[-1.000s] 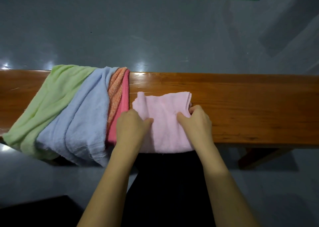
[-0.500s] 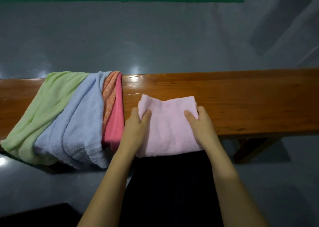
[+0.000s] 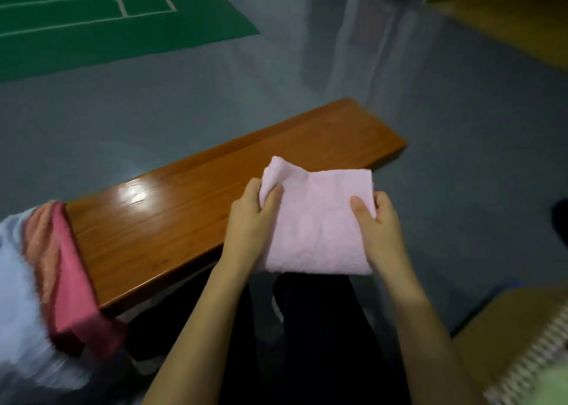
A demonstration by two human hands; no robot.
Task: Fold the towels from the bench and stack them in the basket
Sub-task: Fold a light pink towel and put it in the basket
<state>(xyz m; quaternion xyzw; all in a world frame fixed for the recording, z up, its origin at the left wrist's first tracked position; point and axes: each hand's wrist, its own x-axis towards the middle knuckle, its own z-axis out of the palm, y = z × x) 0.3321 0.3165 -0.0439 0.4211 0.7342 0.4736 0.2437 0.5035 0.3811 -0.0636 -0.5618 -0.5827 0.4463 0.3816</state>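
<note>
Since the earlier frames: lifted off the bench [image 3: 190,207], the folded pink towel [image 3: 316,220] now hangs in the air beyond the near edge, and the view has swung to the right.
Left hand [image 3: 250,229]: fingers curled round the towel's left edge, thumb on top, the far corner bunched and standing up above the grip.
Right hand [image 3: 379,223]: thumb laid over the right edge, fingers tucked underneath, pinching the cloth.
Step in hand: seemingly carrying the folded towel toward the basket [image 3: 534,355] at lower right.
Doing it well: keep both edges taut and level so the layers do not slide apart; flatten the raised left corner before setting the towel down square.
Remaining pile: red towel [image 3: 72,281], orange towel [image 3: 40,251] and pale blue towel [image 3: 18,312] draped over the bench's left end, blurred by motion.
Hard to make out: the basket is cut off by the frame, its inside unseen; a green blur sits at the bottom right corner; the towel's underside and the fingers below it are hidden.
</note>
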